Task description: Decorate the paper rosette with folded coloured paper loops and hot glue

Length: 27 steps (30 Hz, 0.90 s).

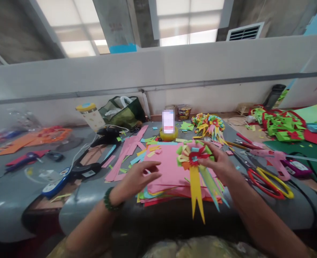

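Note:
In my right hand (219,163) is a colourful paper rosette (195,154), pinched at its right side between thumb and fingers. It has pleated green, cream and orange petals, a red centre, and yellow and light-blue tails that hang past the paper stack's front edge. My left hand (137,179) hovers over the left side of the stack, its thumb and fingers apart. A small whitish spot shows between those fingers, too small to identify. Beneath both hands lies the stack of coloured paper (166,172), pink sheet on top, with small paper scraps (154,149) on it.
Red-and-yellow-handled scissors (271,182) and a pink glue gun (279,161) lie at right. Finished rosettes (209,125) sit behind the stack, near a phone (168,122) propped on a tape roll (169,134). Pink paper strips (126,154) and a blue power strip (55,183) are at left.

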Tool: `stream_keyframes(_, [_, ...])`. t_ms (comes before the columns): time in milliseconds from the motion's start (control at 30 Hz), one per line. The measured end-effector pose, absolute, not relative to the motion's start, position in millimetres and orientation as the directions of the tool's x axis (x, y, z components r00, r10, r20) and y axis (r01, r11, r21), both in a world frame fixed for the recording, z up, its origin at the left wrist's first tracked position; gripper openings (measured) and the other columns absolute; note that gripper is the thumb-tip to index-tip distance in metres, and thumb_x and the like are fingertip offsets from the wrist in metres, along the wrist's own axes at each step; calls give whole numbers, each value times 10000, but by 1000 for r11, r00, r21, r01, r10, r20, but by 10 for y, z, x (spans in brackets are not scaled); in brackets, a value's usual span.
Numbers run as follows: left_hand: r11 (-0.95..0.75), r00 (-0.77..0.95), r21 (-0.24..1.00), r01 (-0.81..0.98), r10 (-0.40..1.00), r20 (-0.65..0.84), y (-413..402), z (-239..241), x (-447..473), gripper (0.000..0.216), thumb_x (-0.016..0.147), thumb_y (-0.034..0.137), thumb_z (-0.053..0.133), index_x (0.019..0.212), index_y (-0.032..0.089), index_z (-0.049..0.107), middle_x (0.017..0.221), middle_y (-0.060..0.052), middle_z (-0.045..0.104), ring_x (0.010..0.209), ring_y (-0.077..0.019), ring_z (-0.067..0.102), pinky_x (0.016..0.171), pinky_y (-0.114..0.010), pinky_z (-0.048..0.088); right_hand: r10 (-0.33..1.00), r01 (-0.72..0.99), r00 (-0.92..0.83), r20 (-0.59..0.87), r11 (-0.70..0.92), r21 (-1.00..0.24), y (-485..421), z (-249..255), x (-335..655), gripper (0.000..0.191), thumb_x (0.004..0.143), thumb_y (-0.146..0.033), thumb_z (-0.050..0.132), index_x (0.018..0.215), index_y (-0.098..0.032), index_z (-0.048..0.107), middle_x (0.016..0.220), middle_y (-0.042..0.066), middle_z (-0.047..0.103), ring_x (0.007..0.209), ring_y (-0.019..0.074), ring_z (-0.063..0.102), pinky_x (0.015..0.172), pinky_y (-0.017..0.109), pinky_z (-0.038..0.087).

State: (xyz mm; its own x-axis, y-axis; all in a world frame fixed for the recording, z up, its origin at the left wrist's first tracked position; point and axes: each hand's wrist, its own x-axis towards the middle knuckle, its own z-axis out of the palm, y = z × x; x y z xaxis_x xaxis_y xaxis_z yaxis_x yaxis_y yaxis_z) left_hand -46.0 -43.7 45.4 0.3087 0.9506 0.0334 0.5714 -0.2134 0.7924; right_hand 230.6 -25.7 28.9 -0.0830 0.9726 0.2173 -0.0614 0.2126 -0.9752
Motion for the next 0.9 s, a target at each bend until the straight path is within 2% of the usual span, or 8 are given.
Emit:
stream_keyframes(100, [-141,455,939,313,890,-18,-426,306,-88,505,759,606,614,993,171,717,880,-73,737,759,-186,640,689,-287,512,955,18,-141,259,264,-964,-355,177,2084,577,677,-335,750,1219,-226,585,1038,22,685,864,206,661,773,316,557])
stream_keyframes(233, [-3,466,981,195,880,-90,-443,186,127,484,750,637,623,743,154,643,682,-29,647,622,-145,571,598,-255,473,942,96,-222,252,279,-956,-450,93,2023,583,746,-361,686,1291,-214,544,1063,48,673,887,215,659,765,316,558])
stream_keyframes(367, [-144,599,926,349,794,-102,-267,253,-90,406,763,557,658,739,153,678,656,-11,646,594,-132,544,570,-234,430,945,277,-226,236,295,-915,-316,72,2168,595,745,-355,661,1311,-203,558,1125,68,657,884,229,653,767,332,551])
stream_keyframes(433, [-256,552,835,487,831,-67,-31,323,-321,334,783,485,649,719,161,700,657,-16,668,604,-140,556,581,-236,414,951,416,-223,212,290,-862,-168,83,2212,593,757,-341,650,1327,-202,559,1181,77,650,913,243,652,786,344,547])
stream_keyframes(500, [-285,371,701,654,928,32,280,371,-547,282,783,399,633,618,175,678,604,-19,653,605,-153,555,580,-246,384,959,583,-243,146,265,-768,-23,117,2198,583,774,-293,651,1340,-189,558,1219,91,650,996,263,647,839,348,533])
stream_keyframes(567, [-180,177,619,764,982,66,592,367,-694,158,722,284,644,594,198,681,618,-20,677,653,-180,588,589,-253,375,959,766,-279,40,247,-594,80,190,2139,534,804,-263,667,1322,-166,579,1201,118,663,1071,285,633,886,352,511])
stream_keyframes(700, [-100,116,633,768,993,17,979,210,-702,65,635,205,669,571,211,666,659,-23,696,699,-199,613,621,-259,393,952,942,-304,-42,294,-161,182,480,1998,399,922,-386,634,1233,-137,646,1193,185,653,1167,349,575,896,395,486])
stream_keyframes(900, [-48,99,745,665,995,-24,1049,-64,-605,121,545,192,732,563,200,613,510,44,539,550,-146,500,527,-247,319,842,839,-538,-52,528,-131,560,803,1678,304,939,-354,621,1192,-195,679,1102,115,698,1017,281,641,784,304,474])
